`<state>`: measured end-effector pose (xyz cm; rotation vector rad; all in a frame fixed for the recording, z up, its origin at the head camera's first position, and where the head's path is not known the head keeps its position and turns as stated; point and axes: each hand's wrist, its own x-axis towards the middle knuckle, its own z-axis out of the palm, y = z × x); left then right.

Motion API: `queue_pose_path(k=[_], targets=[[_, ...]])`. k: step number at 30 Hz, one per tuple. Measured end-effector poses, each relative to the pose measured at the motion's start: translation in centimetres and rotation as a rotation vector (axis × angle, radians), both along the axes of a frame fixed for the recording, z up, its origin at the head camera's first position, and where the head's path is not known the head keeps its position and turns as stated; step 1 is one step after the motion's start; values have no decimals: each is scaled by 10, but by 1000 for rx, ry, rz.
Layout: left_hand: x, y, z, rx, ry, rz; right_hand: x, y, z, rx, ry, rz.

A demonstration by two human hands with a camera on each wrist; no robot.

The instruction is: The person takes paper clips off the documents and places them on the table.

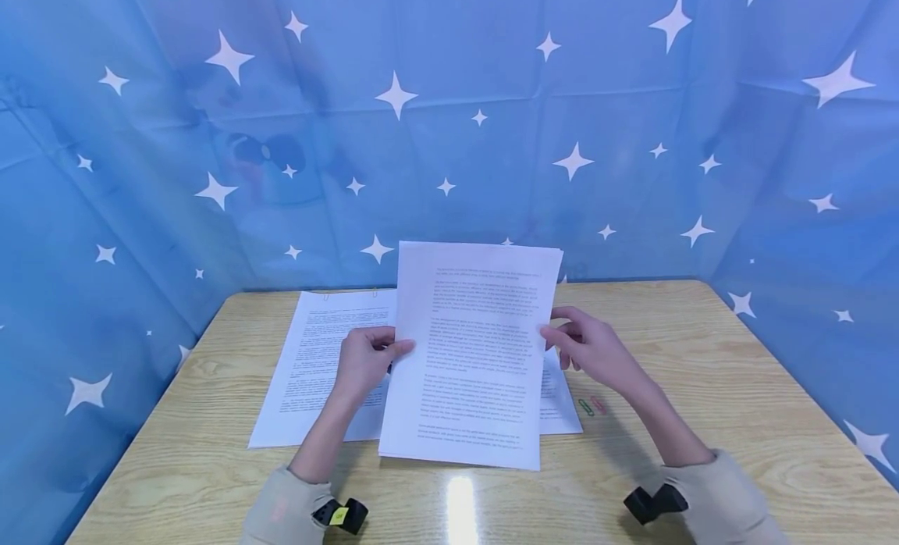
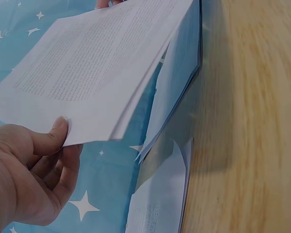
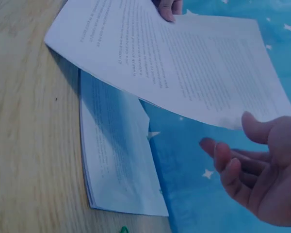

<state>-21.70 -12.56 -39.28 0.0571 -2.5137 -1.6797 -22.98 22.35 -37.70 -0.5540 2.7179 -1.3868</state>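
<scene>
A thin stack of printed paper sheets (image 1: 470, 357) is held up over the table, tilted, its edges slightly fanned in the left wrist view. My left hand (image 1: 365, 361) pinches its left edge, thumb in front and curled fingers behind. At the right edge is my right hand (image 1: 590, 350); in the right wrist view its thumb (image 3: 254, 127) meets the sheet's edge while the fingers spread loosely away from the paper. Below lies another printed stack (image 1: 559, 408), mostly hidden by the raised sheets. A further printed stack (image 1: 319, 365) lies left, with clips on its top edge.
A green paper clip (image 1: 586, 407) and a pink paper clip (image 1: 598, 404) lie right of the lower stack. The wooden table (image 1: 737, 373) ends at a blue star-patterned curtain (image 1: 449, 147). Dark wrist cameras sit on both sleeves.
</scene>
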Motion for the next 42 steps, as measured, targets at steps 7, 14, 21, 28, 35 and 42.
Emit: queue_pose_path(k=[7,14,21,28,35,42], targets=[[1,1,3,23,-11,-3,0,0,4,-19,26,28],[2,4,5,72,-29,1,2,2,7,-46,16,49],[4,7,8,122,-26,3,5,7,12,-95,-7,91],[5,20,7,184,-5,-42,8,17,16,-121,26,41],[9,42,11,235,-16,-97,8,27,15,-152,116,-73],[10,59,15,240,7,-170,8,38,17,-142,174,-165]])
